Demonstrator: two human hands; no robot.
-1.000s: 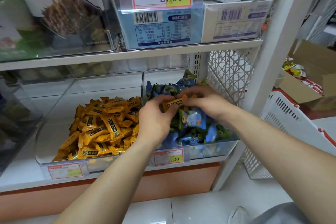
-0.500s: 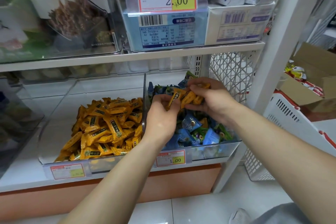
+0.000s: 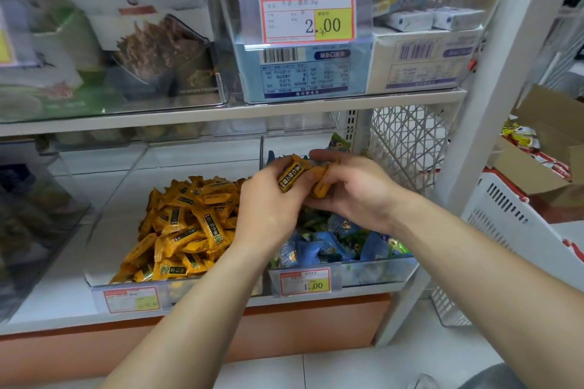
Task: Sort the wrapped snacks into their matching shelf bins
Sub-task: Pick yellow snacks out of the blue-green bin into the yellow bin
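Note:
Two clear bins stand side by side on the lower shelf. The left bin (image 3: pixel 104 230) holds a heap of orange wrapped snacks (image 3: pixel 186 230). The right bin (image 3: pixel 379 271) holds blue and green wrapped snacks (image 3: pixel 328 246). Both my hands hover over the right bin. My left hand (image 3: pixel 268 211) pinches an orange snack (image 3: pixel 290 175) with a dark label. My right hand (image 3: pixel 354 189) curls around more orange snacks (image 3: pixel 322 183), touching the left hand's fingers.
Price tags (image 3: pixel 305 283) clip to both bin fronts. The upper shelf (image 3: pixel 221 114) carries clear bins with boxes and a large price tag (image 3: pixel 308 14). A white post (image 3: pixel 493 79), a white basket (image 3: pixel 518 230) and a cardboard box (image 3: pixel 550 148) of snacks stand to the right.
Both hands lifted out of the blue-snack bin, carrying orange snacks. The left hand has taken one orange snack from the right hand's bunch, and the hands have shifted slightly left.

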